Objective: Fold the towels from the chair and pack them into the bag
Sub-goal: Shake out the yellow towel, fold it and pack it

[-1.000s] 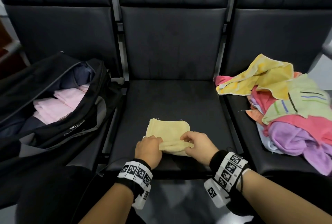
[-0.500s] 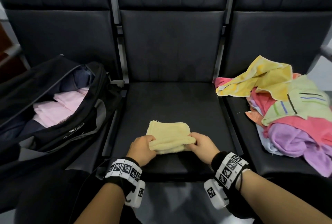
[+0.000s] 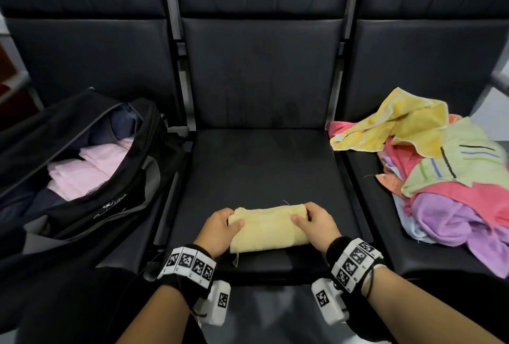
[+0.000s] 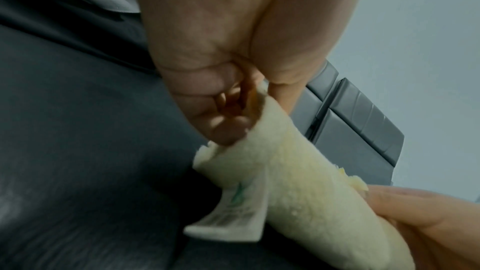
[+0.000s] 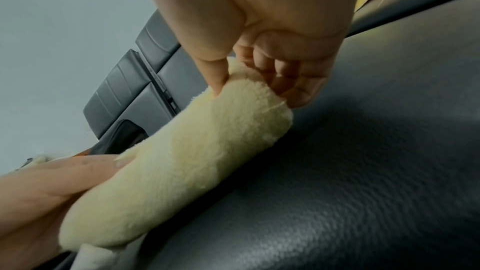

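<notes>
A pale yellow towel, folded into a narrow strip, is held just above the front of the middle black seat. My left hand pinches its left end, thumb on top and fingers curled beneath. My right hand grips the right end the same way. A white care label hangs from the towel's near edge. The open black bag lies on the left seat with folded pink towels inside. A heap of unfolded towels covers the right seat.
Three black padded seats stand in a row with metal dividers between the backrests. The bag's zip flap is thrown open to the left. A metal armrest shows at the far right.
Both hands have folded the yellow towel over once more into a narrower strip and lifted it slightly off the seat, each now holding one end.
</notes>
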